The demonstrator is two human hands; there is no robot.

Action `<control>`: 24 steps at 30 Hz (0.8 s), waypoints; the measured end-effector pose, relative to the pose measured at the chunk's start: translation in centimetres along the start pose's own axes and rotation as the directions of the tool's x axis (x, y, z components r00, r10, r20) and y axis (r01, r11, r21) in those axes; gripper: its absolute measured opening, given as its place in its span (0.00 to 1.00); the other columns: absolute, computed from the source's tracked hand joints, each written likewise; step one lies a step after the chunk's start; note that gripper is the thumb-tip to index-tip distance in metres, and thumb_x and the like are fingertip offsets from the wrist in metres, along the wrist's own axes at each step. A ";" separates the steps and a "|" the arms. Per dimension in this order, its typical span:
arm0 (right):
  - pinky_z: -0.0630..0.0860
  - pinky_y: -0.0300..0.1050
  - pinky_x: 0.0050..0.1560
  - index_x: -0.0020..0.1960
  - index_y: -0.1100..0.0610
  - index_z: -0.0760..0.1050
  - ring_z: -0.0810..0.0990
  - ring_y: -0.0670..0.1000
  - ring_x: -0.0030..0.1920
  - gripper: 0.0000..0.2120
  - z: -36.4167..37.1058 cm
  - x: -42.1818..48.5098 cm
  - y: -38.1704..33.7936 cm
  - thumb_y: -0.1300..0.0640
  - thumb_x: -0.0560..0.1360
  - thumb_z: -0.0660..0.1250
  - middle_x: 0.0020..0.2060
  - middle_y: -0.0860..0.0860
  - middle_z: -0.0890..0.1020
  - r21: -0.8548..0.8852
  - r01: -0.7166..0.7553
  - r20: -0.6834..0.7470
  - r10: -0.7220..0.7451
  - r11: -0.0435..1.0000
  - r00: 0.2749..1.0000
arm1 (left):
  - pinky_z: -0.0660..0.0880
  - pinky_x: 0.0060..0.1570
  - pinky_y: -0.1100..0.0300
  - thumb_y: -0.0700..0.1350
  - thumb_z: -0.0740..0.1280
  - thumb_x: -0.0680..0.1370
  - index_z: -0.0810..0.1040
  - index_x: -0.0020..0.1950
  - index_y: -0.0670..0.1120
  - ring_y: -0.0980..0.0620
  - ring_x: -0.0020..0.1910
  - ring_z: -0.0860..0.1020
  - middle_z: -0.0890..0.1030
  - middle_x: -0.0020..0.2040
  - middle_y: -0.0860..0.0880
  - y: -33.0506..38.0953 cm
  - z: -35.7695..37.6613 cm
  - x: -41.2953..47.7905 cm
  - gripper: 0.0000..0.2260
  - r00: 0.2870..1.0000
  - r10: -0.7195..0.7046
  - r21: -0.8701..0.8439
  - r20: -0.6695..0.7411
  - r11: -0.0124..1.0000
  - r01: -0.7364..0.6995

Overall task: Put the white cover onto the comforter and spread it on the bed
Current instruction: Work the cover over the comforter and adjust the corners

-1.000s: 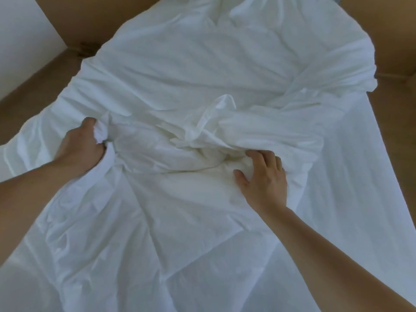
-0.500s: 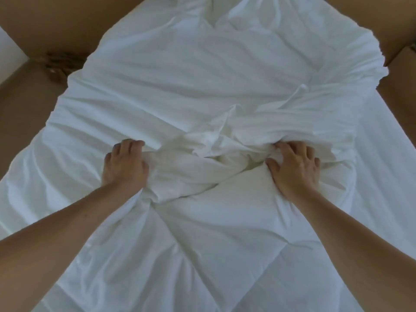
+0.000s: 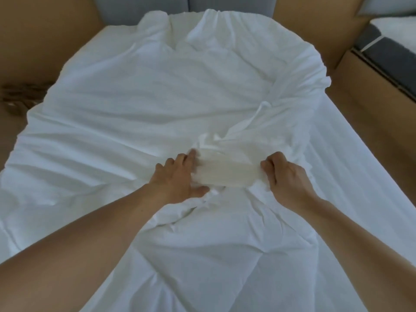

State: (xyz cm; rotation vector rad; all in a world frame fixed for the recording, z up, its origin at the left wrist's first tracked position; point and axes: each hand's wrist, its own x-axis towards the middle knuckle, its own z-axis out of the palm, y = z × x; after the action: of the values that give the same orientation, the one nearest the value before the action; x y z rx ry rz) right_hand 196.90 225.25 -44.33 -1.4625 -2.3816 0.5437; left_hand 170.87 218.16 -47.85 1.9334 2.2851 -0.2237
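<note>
Now closer, hands (image 3: 180,176) (image 3: 286,179) gripping cover (image 3: 157,97)

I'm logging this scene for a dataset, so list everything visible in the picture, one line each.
bed: one, white sheet, bare strip at right
white cover: one, white, wrinkled across the far and middle bed
comforter: one, white, near middle, below the hands
headboard: one, grey, far end
second bed: one, white on a dark base, top right
dark object: one, brown, left of the bed; unclear what
left hand: one, grips the bunched cover
right hand: one, grips the bunched cover
</note>
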 end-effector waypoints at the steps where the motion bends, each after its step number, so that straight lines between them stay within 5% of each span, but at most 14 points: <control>1: 0.65 0.48 0.38 0.50 0.58 0.66 0.79 0.61 0.37 0.12 -0.5 -1.7 -1.0 0.50 0.84 0.51 0.35 0.54 0.79 0.030 0.036 0.017 -0.036 0.999 0.999 | 0.71 0.57 0.47 0.73 0.61 0.71 0.45 0.80 0.47 0.43 0.63 0.72 0.66 0.71 0.47 0.7 -0.1 -0.3 0.49 1.000 0.006 0.013 -0.015 1.000 -0.006; 5: 0.68 0.45 0.37 0.49 0.53 0.63 0.76 0.54 0.34 0.14 -0.1 -6.2 -3.4 0.42 0.80 0.50 0.33 0.46 0.74 0.117 0.165 0.108 -0.177 0.979 0.978 | 0.70 0.51 0.55 0.58 0.63 0.76 0.54 0.78 0.46 0.47 0.56 0.77 0.74 0.65 0.48 3.1 -1.4 -1.6 0.35 0.959 0.127 0.160 -0.253 0.983 -0.087; 7: 0.67 0.41 0.42 0.52 0.51 0.65 0.74 0.47 0.40 0.16 -0.1 -5.9 -1.8 0.39 0.77 0.61 0.40 0.42 0.74 0.161 0.120 0.127 -0.141 0.980 0.982 | 0.68 0.42 0.56 0.53 0.64 0.78 0.61 0.74 0.48 0.46 0.52 0.79 0.77 0.60 0.48 2.7 -2.4 -2.2 0.27 0.952 0.174 0.179 -0.251 0.975 -0.131; 9: 0.65 0.38 0.48 0.62 0.50 0.68 0.72 0.44 0.48 0.26 -0.1 -4.9 0.3 0.40 0.71 0.73 0.49 0.41 0.72 0.103 0.065 0.162 -0.081 0.993 0.984 | 0.71 0.34 0.56 0.49 0.72 0.73 0.72 0.63 0.45 0.44 0.42 0.81 0.80 0.49 0.47 1.4 -3.9 -3.2 0.22 0.932 0.258 0.181 -0.256 0.960 -0.216; 11: 0.66 0.42 0.50 0.66 0.53 0.71 0.76 0.50 0.51 0.27 0.6 -3.1 2.3 0.49 0.71 0.76 0.49 0.45 0.76 -0.060 0.110 0.051 -0.107 0.992 0.993 | 0.71 0.25 0.56 0.43 0.79 0.60 0.77 0.51 0.42 0.42 0.29 0.78 0.79 0.36 0.46 0.0 -4.9 -4.1 0.23 0.899 0.305 0.171 -0.315 0.950 -0.262; 14: 0.66 0.51 0.52 0.59 0.54 0.78 0.76 0.61 0.54 0.18 0.5 -0.6 5.5 0.61 0.70 0.71 0.51 0.53 0.79 -0.201 -0.063 -0.159 0.031 0.978 0.987 | 0.76 0.36 0.52 0.45 0.75 0.67 0.74 0.61 0.43 0.42 0.42 0.79 0.80 0.47 0.45 0.2 -5.7 -5.4 0.24 0.948 0.171 0.072 -0.269 0.985 -0.157; 17: 0.67 0.53 0.60 0.65 0.51 0.75 0.72 0.60 0.61 0.21 0.2 -0.2 7.1 0.56 0.72 0.69 0.62 0.53 0.75 -0.248 -0.086 -0.009 0.087 0.965 0.996 | 0.73 0.53 0.49 0.56 0.73 0.69 0.60 0.71 0.47 0.42 0.56 0.76 0.75 0.60 0.45 1.0 -3.4 -6.2 0.37 0.949 0.182 0.167 -0.259 0.976 -0.141; 19: 0.69 0.54 0.62 0.68 0.53 0.73 0.72 0.60 0.64 0.25 1.0 -0.7 7.8 0.53 0.72 0.71 0.65 0.54 0.74 -0.201 -0.067 0.053 0.079 0.977 0.995 | 0.70 0.60 0.43 0.54 0.72 0.66 0.65 0.71 0.45 0.40 0.60 0.74 0.74 0.62 0.42 2.6 -1.9 -6.8 0.37 0.845 0.329 0.259 -0.422 0.937 -0.235; 22: 0.71 0.52 0.60 0.65 0.54 0.77 0.73 0.61 0.64 0.20 1.7 -1.5 9.4 0.59 0.73 0.71 0.65 0.53 0.75 0.028 -0.191 -0.057 0.192 0.981 0.980 | 0.69 0.53 0.47 0.50 0.66 0.70 0.78 0.55 0.44 0.42 0.53 0.76 0.77 0.52 0.44 8.3 0.6 -7.3 0.16 0.550 0.627 0.353 -0.552 0.773 -0.528; 24: 0.71 0.49 0.59 0.66 0.53 0.78 0.74 0.58 0.64 0.19 1.8 -1.6 9.8 0.62 0.76 0.66 0.65 0.51 0.77 0.097 -0.215 -0.053 0.221 0.972 0.974 | 0.65 0.39 0.55 0.56 0.69 0.70 0.79 0.40 0.47 0.45 0.38 0.75 0.76 0.40 0.47 13.4 1.3 -8.0 0.12 0.597 0.706 0.315 -0.381 0.706 -0.634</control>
State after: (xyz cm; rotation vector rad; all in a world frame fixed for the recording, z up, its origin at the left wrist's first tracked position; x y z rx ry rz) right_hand 204.50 227.59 -50.53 -1.6853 -2.1314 0.6378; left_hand 185.41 212.32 -47.79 3.0527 1.5463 0.2127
